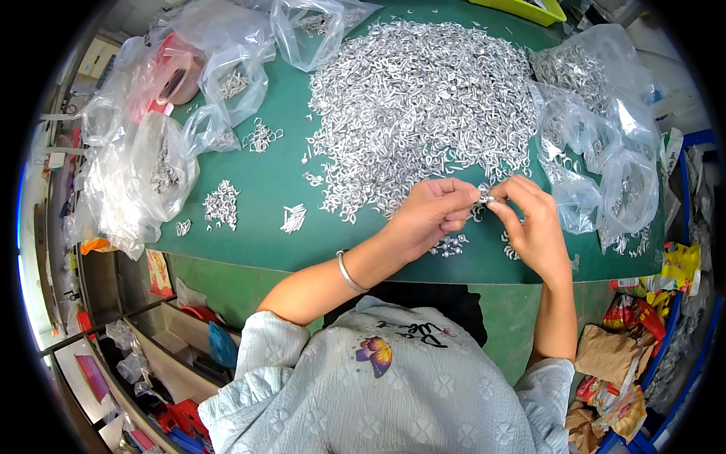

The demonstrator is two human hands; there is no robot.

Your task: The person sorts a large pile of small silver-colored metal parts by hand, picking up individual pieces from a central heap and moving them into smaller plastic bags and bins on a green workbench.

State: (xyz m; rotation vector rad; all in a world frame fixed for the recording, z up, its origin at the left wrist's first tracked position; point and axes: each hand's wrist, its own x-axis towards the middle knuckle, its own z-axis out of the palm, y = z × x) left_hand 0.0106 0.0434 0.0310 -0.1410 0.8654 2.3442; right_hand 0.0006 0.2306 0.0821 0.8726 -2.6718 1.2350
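Note:
My left hand (432, 214) and my right hand (535, 227) meet over the near edge of a large heap of small silvery metal hooks and rings (423, 98). Thumbs and forefingers of both are pinched on one small silvery metal piece (485, 198); its exact kind is too small to make out. Beneath my left hand lies a little cluster of round-ended metal pieces (449, 246). Another small group of metal parts (510, 246) shows partly behind my right hand. A metal bangle (348, 271) circles my left wrist.
Small piles of rings (221, 204), pins (293, 218) and larger hooks (262, 135) sit left on the green table (265, 246). Clear plastic bags (162, 163) with metal parts crowd the left; more bags (631, 181) stand right. A yellow-green tray (533, 9) is at the back.

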